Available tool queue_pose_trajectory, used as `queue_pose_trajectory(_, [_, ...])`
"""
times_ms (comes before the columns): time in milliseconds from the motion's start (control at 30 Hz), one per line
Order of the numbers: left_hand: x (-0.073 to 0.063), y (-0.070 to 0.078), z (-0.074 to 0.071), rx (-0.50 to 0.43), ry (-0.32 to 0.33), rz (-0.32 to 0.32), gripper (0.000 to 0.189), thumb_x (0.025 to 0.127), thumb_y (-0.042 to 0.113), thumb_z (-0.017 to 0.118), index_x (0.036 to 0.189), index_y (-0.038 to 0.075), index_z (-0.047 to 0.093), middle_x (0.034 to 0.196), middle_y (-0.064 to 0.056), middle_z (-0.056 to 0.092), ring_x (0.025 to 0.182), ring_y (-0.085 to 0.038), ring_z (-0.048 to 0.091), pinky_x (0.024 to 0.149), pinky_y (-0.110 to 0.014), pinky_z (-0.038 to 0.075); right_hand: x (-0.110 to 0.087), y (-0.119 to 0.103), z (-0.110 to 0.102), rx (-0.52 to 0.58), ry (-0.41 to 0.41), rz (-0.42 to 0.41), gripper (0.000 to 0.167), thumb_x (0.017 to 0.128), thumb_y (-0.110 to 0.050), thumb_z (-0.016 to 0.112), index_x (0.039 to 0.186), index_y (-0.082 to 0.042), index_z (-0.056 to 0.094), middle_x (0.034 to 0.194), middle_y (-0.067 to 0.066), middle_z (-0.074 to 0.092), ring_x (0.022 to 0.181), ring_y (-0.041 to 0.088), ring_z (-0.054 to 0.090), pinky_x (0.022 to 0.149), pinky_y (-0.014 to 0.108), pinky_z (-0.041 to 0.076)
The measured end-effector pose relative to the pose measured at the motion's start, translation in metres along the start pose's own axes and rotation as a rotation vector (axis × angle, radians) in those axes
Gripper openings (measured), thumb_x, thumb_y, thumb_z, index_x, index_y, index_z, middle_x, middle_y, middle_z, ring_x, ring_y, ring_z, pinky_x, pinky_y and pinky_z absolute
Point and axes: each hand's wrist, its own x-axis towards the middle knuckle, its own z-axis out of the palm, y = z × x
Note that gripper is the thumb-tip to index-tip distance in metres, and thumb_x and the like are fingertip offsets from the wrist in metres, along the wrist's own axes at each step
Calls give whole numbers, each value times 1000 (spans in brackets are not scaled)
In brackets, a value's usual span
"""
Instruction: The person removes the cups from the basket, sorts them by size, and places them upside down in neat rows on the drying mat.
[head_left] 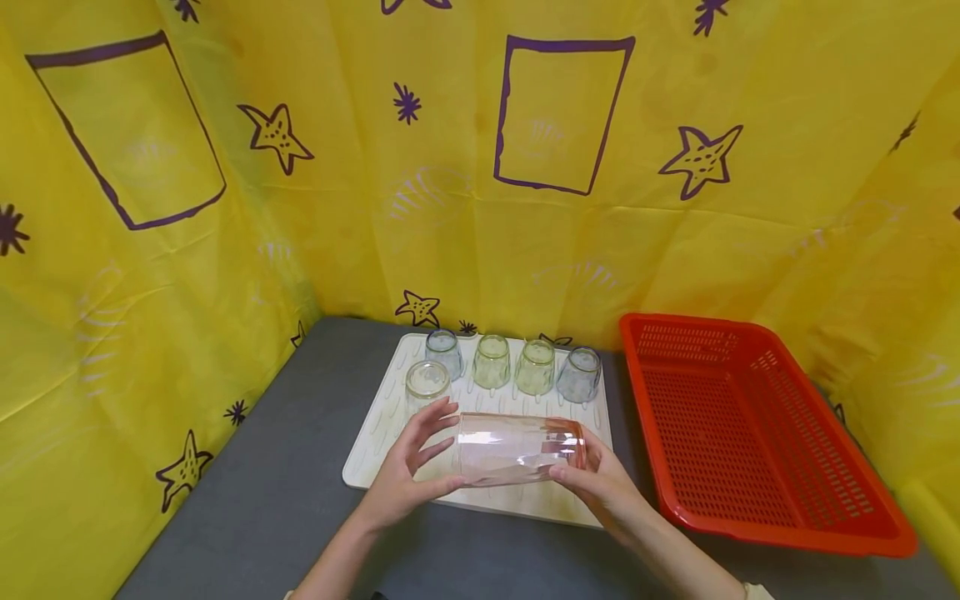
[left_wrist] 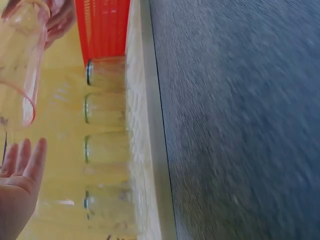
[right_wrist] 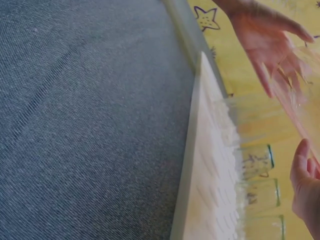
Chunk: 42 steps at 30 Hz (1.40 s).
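A tall, clear pink-tinted glass [head_left: 502, 454] lies sideways in the air over a white drying mat [head_left: 517, 500]. My right hand [head_left: 609, 487] grips its right end, thumb in front. At the other end my left hand [head_left: 408, 471] has its fingers spread, fingertips right by the glass's edge. The left wrist view shows the left hand [left_wrist: 20, 187] with straight fingers, a gap between them and the pink glass [left_wrist: 20, 55]. In the right wrist view the right hand [right_wrist: 306, 185] is partly cut off by the frame edge.
Behind the hands, a clear glass [head_left: 427, 379], a blue glass [head_left: 444, 354], two green glasses [head_left: 491, 362] [head_left: 535, 367] and another bluish glass [head_left: 579, 375] stand on the mat. A red perforated basket [head_left: 652, 450] sits to the right. Yellow patterned cloth [head_left: 465, 250] hangs around the grey table [head_left: 300, 467].
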Motion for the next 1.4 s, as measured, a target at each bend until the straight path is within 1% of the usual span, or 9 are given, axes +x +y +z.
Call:
queue_pose_trajectory(133, [-5,0,-12,-13,46,74,81,76,-14,71,146,-3,31,144,-28,39,130,-33,45,101,-38,45,2,-3,-2,-33,62,-10,55,88,-2,65,137,0,39,121,14,54,107,22,59,91,32,51])
queue_pose_trajectory(267, [-10,-1,-26,-11,148,131,76,76,-19,67,143,-9,32,139,-30,42,126,-28,50,98,-36,47,5,-5,-3,-78,121,-16,58,86,-1,67,137,4,40,121,16,55,105,21,60,89,31,52])
queue_pose_trajectory(400, [-15,-5,-40,34,266,122,75,75,-22,66,142,-10,33,139,-27,43,128,-24,47,101,-31,44,10,-9,-3,-160,205,-1,65,84,-2,70,141,4,39,125,20,54,107,25,59,89,29,51])
queue_pose_trajectory(500, [-18,-9,-49,98,335,27,79,75,-19,68,144,-6,33,142,-19,41,133,-23,39,107,-26,36,13,-13,-2,-254,285,19,73,83,-6,73,145,5,35,135,22,49,117,27,52,91,23,48])
queue_pose_trajectory(600, [-20,-13,-57,183,367,-136,82,79,-8,73,148,-1,29,148,-14,35,139,-26,29,115,-32,25,18,-16,0,-346,343,36,76,81,-10,76,145,3,37,137,20,49,120,29,49,93,23,46])
queue_pose_trajectory(767, [-22,-17,-67,331,349,-389,93,81,16,80,152,4,21,157,-19,21,145,-34,16,115,-54,13,29,-16,2,-500,390,30,73,76,-20,82,139,-3,48,128,15,58,113,27,53,94,37,48])
queue_pose_trajectory(900, [-24,-20,-71,395,326,-517,98,81,27,80,153,4,19,158,-18,19,145,-35,15,114,-55,15,40,-12,4,-601,421,-11,69,72,-23,86,131,-6,55,120,12,61,108,25,55,92,41,48])
queue_pose_trajectory(1067, [-28,-22,-75,394,310,-588,97,82,27,79,152,3,18,157,-20,18,145,-36,15,114,-54,16,52,-7,9,-716,439,-96,58,66,-24,90,115,-7,63,106,8,63,96,22,56,83,37,47])
queue_pose_trajectory(1400, [-29,-28,-77,408,341,-622,94,81,27,80,151,2,22,155,-22,20,144,-36,17,114,-52,19,69,-11,16,-910,426,-165,63,64,-33,88,117,-8,65,106,7,61,100,22,55,84,41,47])
